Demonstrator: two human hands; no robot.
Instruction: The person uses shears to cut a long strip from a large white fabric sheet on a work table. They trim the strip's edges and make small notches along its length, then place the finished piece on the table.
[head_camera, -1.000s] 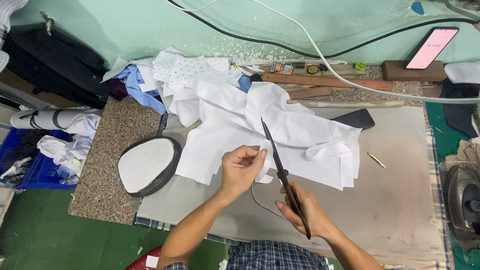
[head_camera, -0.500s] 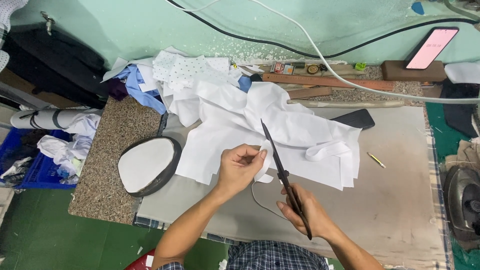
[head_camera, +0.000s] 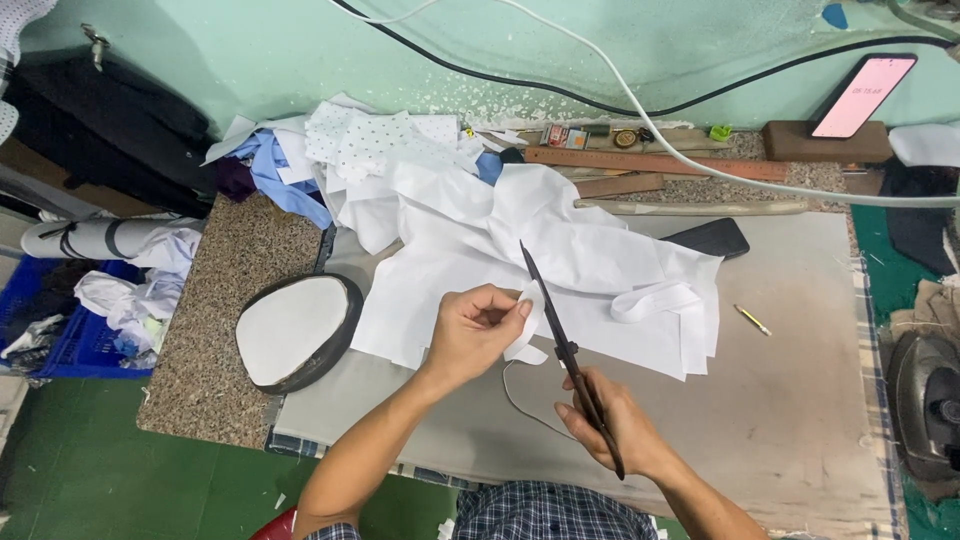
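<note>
My left hand (head_camera: 478, 328) pinches a small strip of white fabric (head_camera: 527, 322) at the near edge of a pile of white cloth pieces (head_camera: 590, 265). My right hand (head_camera: 612, 427) grips the handles of long dark scissors (head_camera: 560, 338). Their blades point up and away, and lie right beside the pinched strip. Whether the blades are open I cannot tell. A thin pale thread loops on the mat below the strip.
A grey mat (head_camera: 800, 400) covers the table. To the left lies an oval white pad (head_camera: 293, 330) on speckled stone. Behind lie a black phone (head_camera: 708, 238), wooden rulers (head_camera: 655, 163), a propped lit phone (head_camera: 862, 96) and cables. An iron (head_camera: 925, 405) sits at right, near a yellow pencil (head_camera: 752, 320).
Almost nothing differs. My right hand and the scissors have shifted very slightly; my left hand keeps its pinch on the strip.
</note>
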